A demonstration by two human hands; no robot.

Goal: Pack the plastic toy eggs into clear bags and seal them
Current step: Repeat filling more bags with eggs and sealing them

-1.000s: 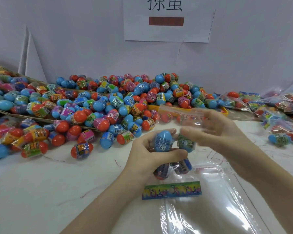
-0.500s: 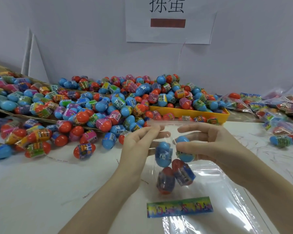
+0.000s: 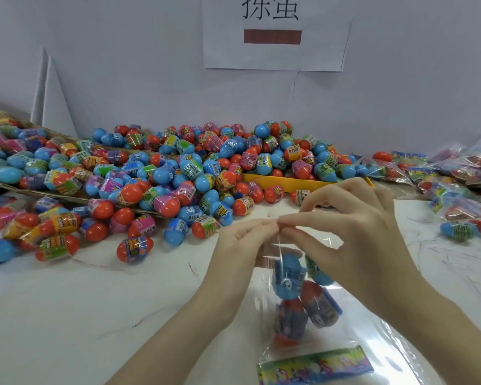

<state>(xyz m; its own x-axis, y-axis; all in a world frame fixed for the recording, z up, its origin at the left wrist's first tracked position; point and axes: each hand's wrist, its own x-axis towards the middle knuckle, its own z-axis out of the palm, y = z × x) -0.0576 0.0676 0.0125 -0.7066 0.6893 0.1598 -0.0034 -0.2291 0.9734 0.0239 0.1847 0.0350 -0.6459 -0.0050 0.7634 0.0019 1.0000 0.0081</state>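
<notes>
White tabletop (image 3: 67, 315) against a pale wall, where a heap of loose toy eggs (image 3: 178, 173) spreads across the back and packed bags (image 3: 456, 173) pile at right. At centre, a clear bag (image 3: 295, 323) hangs long axis upright, four eggs (image 3: 289, 279) inside, straight below the grip. Left hand (image 3: 242, 245) and right hand (image 3: 353, 226) both pinch its open top edge, fingertips meeting; sealing looks the likely next step, with the hands equally near the mouth.
</notes>
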